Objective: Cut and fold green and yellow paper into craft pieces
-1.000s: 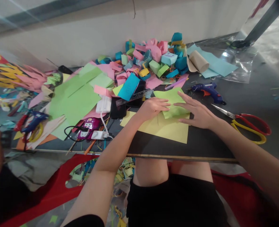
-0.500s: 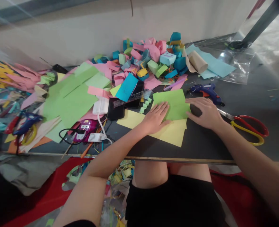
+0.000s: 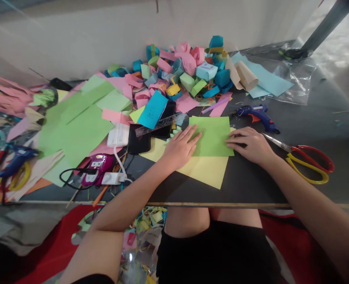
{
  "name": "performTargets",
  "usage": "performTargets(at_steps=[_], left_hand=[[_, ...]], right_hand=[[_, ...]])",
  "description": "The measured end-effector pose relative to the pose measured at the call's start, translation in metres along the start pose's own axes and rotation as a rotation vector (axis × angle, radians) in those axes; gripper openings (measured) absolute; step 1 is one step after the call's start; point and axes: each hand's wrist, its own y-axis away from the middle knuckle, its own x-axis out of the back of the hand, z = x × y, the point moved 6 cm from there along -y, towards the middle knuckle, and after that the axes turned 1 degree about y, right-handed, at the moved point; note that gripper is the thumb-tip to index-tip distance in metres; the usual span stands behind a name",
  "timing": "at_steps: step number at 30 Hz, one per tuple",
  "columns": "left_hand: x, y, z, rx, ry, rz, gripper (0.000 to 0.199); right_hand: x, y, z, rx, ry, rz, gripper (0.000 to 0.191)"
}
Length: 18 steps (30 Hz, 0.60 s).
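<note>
Lying flatter now, hence easier to work, the green paper rectangle [image 3: 212,136] meets the left hand [image 3: 178,149], fingers open, and right hand [image 3: 253,146], grip unclear.

Yellow sheet [image 3: 205,171] partly hidden under green sheet [image 3: 213,138].

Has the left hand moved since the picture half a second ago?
Yes: the left hand has moved leftward, farther from the blue glue gun near the scissors.
</note>
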Motion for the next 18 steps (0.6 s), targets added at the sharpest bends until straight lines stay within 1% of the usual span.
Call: performTargets(at_steps=[2, 4, 6, 7, 9, 13, 15, 18], left_hand=[[0.004, -0.001, 0.011, -0.166, 0.044, -0.029, 0.049], [0.007, 0.000, 0.021, -0.325, 0.123, -0.087, 0.055], [0.010, 0.000, 0.025, -0.401, 0.200, -0.129, 0.055], [0.011, 0.000, 0.026, -0.412, 0.224, -0.129, 0.053], [0.014, 0.000, 0.027, -0.429, 0.226, -0.094, 0.048], [0.020, 0.002, 0.030, -0.486, 0.107, 0.062, 0.036], [0.023, 0.003, 0.030, -0.479, 0.051, 0.129, 0.030], [0.025, 0.004, 0.026, -0.431, -0.022, 0.199, 0.024]], right_hand=[[0.000, 0.001, 0.001, -0.015, 0.032, 0.007, 0.017], [0.000, 0.001, 0.003, -0.051, 0.083, 0.036, 0.018], [0.002, 0.002, 0.004, -0.079, 0.124, 0.078, 0.019], [0.004, 0.002, 0.004, -0.083, 0.134, 0.098, 0.019], [0.007, 0.001, 0.002, -0.080, 0.139, 0.139, 0.020], [0.016, -0.001, -0.002, -0.089, 0.104, 0.209, 0.019], [0.017, -0.002, -0.003, -0.106, 0.072, 0.216, 0.019], [0.017, -0.004, -0.006, -0.112, 0.020, 0.210, 0.018]])
